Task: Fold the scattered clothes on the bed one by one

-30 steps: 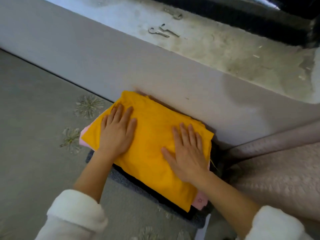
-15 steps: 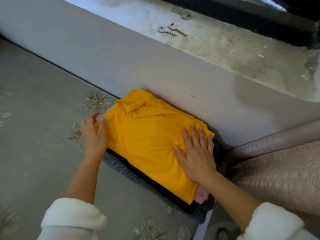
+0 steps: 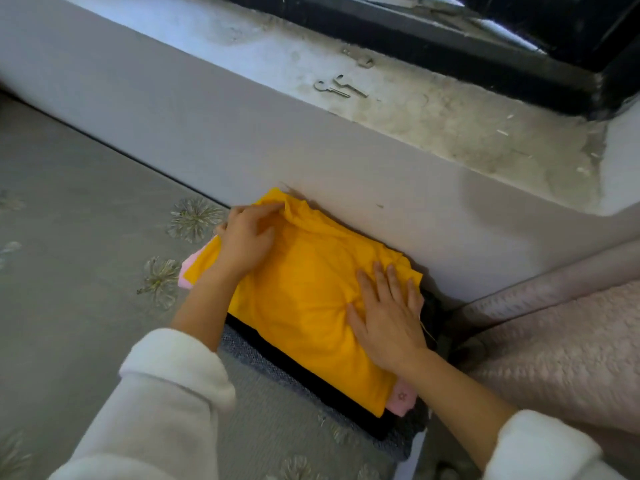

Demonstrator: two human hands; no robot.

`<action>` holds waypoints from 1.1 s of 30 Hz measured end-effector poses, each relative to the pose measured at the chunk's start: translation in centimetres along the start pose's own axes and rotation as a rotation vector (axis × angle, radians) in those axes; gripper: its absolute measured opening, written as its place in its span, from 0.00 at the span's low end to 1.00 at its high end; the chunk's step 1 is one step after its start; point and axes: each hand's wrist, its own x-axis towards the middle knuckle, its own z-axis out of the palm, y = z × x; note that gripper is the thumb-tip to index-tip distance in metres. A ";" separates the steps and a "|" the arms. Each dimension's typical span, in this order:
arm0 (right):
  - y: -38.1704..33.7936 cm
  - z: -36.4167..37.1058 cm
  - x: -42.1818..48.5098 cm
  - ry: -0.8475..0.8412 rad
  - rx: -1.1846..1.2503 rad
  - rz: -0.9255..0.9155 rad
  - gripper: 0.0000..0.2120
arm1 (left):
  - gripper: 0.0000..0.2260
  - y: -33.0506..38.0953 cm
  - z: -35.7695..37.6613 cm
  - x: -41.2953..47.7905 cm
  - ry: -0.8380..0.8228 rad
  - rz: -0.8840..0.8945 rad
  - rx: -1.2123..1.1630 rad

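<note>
Yellow garment (image 3: 304, 306) hides most of the stack (image 3: 332, 398) beneath; left hand (image 3: 246, 240) fingers pinch its rumpled far edge, right hand (image 3: 388, 323) fingers press flat

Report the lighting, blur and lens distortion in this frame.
Head view: daylight falls brightest on the window sill, and a soft shadow darkens the wall at right; the sill's long edge bows slightly, a wide-angle effect; the yellow garment is sharp, while the quilted cover and near sleeves smear slightly.
</note>
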 end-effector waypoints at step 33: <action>1.2 -2.1 -0.4 -0.026 0.054 0.031 0.32 | 0.14 -3.0 0.5 -7.0 0.628 -0.701 -0.135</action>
